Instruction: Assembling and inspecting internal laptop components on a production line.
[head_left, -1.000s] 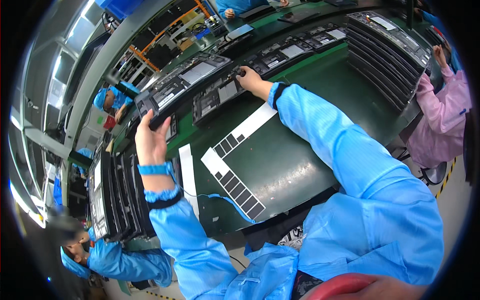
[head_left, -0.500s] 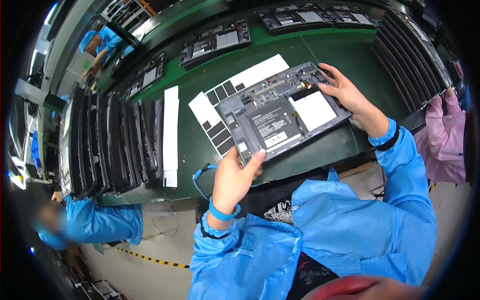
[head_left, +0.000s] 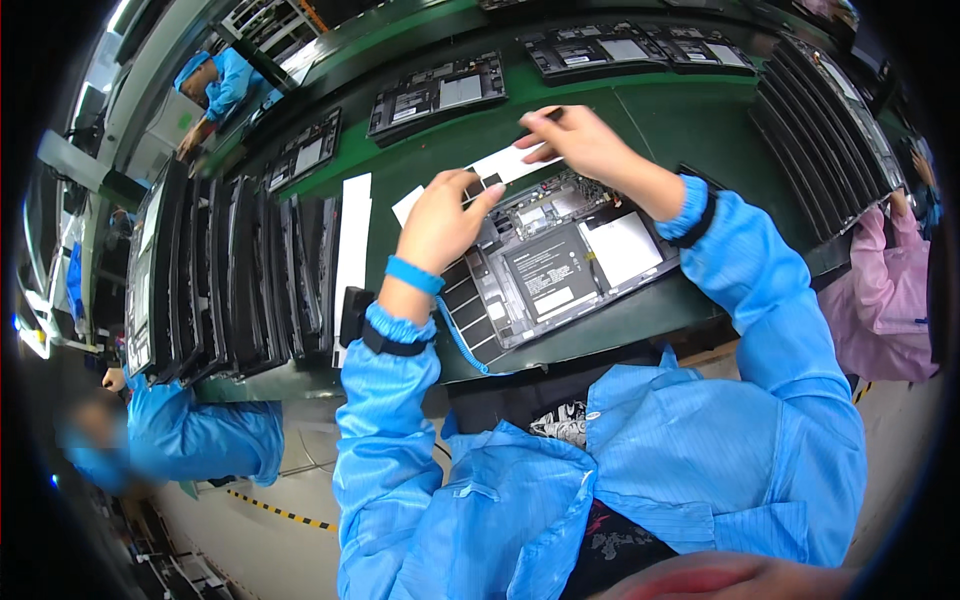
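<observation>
An opened laptop base (head_left: 560, 255) lies on the green table in front of me, its inner parts, a black battery (head_left: 545, 270) and a white panel (head_left: 620, 248) facing up. Under its left edge and behind it are white backing sheets (head_left: 510, 165) with black rectangular pads (head_left: 470, 311). My left hand (head_left: 440, 222) is over the sheet at the base's far left corner, fingers bent and thumb apart from them. Above the sheet's far part, my right hand (head_left: 590, 145) pinches a small dark piece, apparently a black pad (head_left: 545, 118), slightly blurred.
Stacks of laptop bases stand on edge at left (head_left: 235, 280) and right (head_left: 830, 140). A white strip (head_left: 354, 250) lies beside the left stack. More bases (head_left: 437, 95) lie along the far side. A blue coiled cord (head_left: 462, 345) runs from my left wrist. Co-workers are at left and right.
Both hands have let go of the laptop base, which now rests flat on the table over the sheet. They have moved to its far side, above the sheet with the black pads.
</observation>
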